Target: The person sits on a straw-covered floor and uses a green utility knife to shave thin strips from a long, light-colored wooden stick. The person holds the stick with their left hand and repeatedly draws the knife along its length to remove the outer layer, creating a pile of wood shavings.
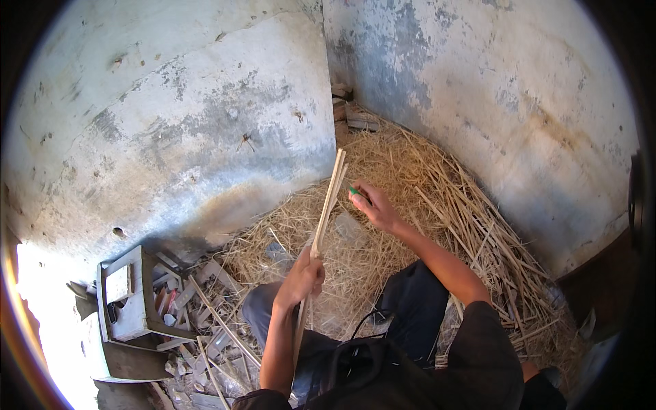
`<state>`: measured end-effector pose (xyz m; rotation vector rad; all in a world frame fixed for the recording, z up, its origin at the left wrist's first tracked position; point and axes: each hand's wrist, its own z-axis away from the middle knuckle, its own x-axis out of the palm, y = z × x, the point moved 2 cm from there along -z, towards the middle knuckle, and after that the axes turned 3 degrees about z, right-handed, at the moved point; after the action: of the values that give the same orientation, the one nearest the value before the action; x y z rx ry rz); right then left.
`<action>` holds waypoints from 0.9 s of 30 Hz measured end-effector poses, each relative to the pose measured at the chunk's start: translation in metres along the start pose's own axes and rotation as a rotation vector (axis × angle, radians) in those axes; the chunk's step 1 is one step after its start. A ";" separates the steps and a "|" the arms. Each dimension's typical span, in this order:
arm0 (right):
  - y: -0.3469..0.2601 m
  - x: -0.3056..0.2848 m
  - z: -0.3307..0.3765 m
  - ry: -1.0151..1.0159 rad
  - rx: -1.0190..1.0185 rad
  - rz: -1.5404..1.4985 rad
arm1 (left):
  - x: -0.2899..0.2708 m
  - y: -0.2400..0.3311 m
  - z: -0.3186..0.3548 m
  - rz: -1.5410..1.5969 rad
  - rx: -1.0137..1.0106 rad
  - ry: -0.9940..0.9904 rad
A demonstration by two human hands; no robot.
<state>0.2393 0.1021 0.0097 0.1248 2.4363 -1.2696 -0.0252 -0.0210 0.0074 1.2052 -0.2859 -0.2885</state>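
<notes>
The left hand (301,277) is clenched around a bundle of thin pale sticks (328,205). The grip sits low on the bundle. The sticks run upward from the fist, tilted slightly to the right, and their upper ends stand in front of the lower edge of the wall (178,130). Their lower ends pass down behind the left forearm toward the lap.

The right hand (372,205) is raised just right of the sticks, near their upper half, and does not touch them. Its fingers are curled and pinch a small green item (354,192) at the fingertips; what the item is cannot be told.

The person sits on the floor with knees bent, in dark trousers (410,301). A black cable (365,318) lies across the lap.

A heap of straw (437,198) covers the floor ahead and to the right, filling the corner where two stained, peeling walls meet. A few flat bricks or blocks (352,113) lie at the far end of the straw, in the corner.

On the left, a small grey wooden stool (130,301) lies near the wall. Offcuts and splinters (198,321) are scattered between the stool and the left knee, well apart from both hands.
</notes>
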 end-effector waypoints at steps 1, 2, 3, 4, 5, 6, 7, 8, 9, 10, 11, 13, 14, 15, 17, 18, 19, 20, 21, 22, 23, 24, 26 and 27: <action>-0.001 -0.001 0.001 -0.019 -0.049 0.080 | 0.002 0.003 -0.006 0.071 -0.001 -0.031; -0.001 0.000 0.003 -0.048 -0.092 0.148 | 0.003 0.005 -0.012 0.143 -0.003 -0.063; -0.009 0.004 0.003 -0.078 -0.137 0.213 | 0.003 0.006 -0.015 0.213 -0.005 -0.091; -0.017 0.007 0.004 -0.107 -0.179 0.279 | 0.002 0.007 -0.016 0.238 -0.014 -0.105; -0.025 0.011 0.005 -0.140 -0.198 0.313 | 0.002 0.009 -0.017 0.264 -0.023 -0.119; -0.032 0.015 0.007 -0.171 -0.214 0.348 | 0.003 0.010 -0.018 0.289 -0.034 -0.135; -0.035 0.019 0.009 -0.202 -0.231 0.384 | 0.003 0.009 -0.019 0.298 -0.036 -0.146; -0.030 0.023 0.011 -0.185 -0.290 0.400 | 0.002 0.007 -0.020 0.307 -0.038 -0.156; -0.031 0.026 0.011 -0.218 -0.286 0.427 | 0.001 0.004 -0.020 0.318 -0.041 -0.164; -0.032 0.028 0.012 -0.252 -0.282 0.455 | -0.001 0.000 -0.022 0.325 -0.031 -0.162; -0.032 0.030 0.013 -0.285 -0.279 0.482 | -0.002 -0.006 -0.024 0.332 -0.022 -0.159; -0.030 0.033 0.014 -0.303 -0.233 0.482 | -0.004 -0.011 -0.026 0.313 0.007 -0.130; -0.029 0.034 0.014 -0.313 -0.211 0.482 | -0.003 -0.013 -0.026 0.288 0.024 -0.100; -0.028 0.035 0.014 -0.311 -0.216 0.479 | -0.002 -0.015 -0.026 0.264 0.042 -0.071; -0.027 0.036 0.013 -0.306 -0.226 0.473 | -0.004 -0.018 -0.029 0.192 0.059 -0.028; -0.025 0.037 0.013 -0.309 -0.218 0.484 | -0.004 -0.021 -0.030 0.156 0.066 -0.007; -0.023 0.037 0.013 -0.311 -0.210 0.496 | -0.005 -0.023 -0.031 0.103 0.100 0.026; -0.021 0.038 0.013 -0.313 -0.202 0.508 | -0.005 -0.025 -0.033 0.050 0.135 0.059; -0.022 0.038 0.013 -0.309 -0.198 0.514 | -0.005 -0.026 -0.034 -0.003 0.171 0.093; -0.024 0.040 0.012 -0.304 -0.195 0.520 | -0.005 -0.028 -0.034 -0.048 0.195 0.141; -0.025 0.040 0.011 -0.300 -0.191 0.527 | -0.003 -0.030 -0.035 -0.093 0.220 0.189; -0.025 0.040 0.011 -0.302 -0.159 0.537 | -0.003 -0.032 -0.035 -0.137 0.243 0.237; -0.025 0.040 0.010 -0.305 -0.096 0.558 | -0.005 -0.039 -0.038 -0.209 0.325 0.279; -0.024 0.039 0.010 -0.286 -0.131 0.549 | -0.004 -0.038 -0.038 -0.245 0.364 0.299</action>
<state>0.2003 0.0761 0.0083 0.5007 2.0332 -0.8184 -0.0179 0.0006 -0.0416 1.6264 0.0760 -0.2700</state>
